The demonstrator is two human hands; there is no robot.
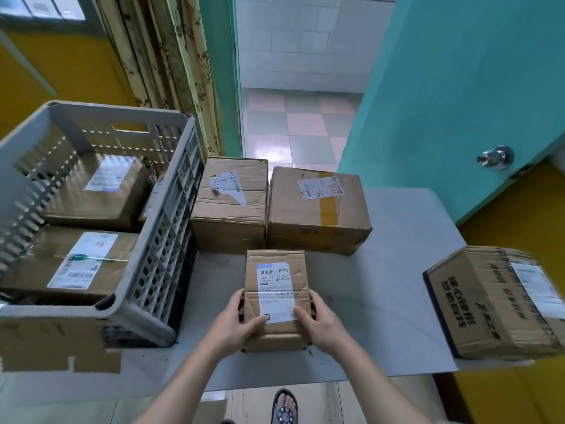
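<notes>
Grips the small parcel (pixel 275 301) at its near end with left hand (pixel 237 324) and right hand (pixel 321 324), fingers curled round opposite side edges, thumbs on top. Sits on the table (pixel 382 270) or barely lifted; cannot tell which. Runs lengthwise straight away from the body, both hands level, neither nearer. Shows creased brown cardboard with a white shipping label (pixel 274 278) face up. Stands just right of the grey crate (pixel 165 240), already holding boxes. Faces two larger cartons (pixel 229 203) (pixel 318 209) beyond.
</notes>
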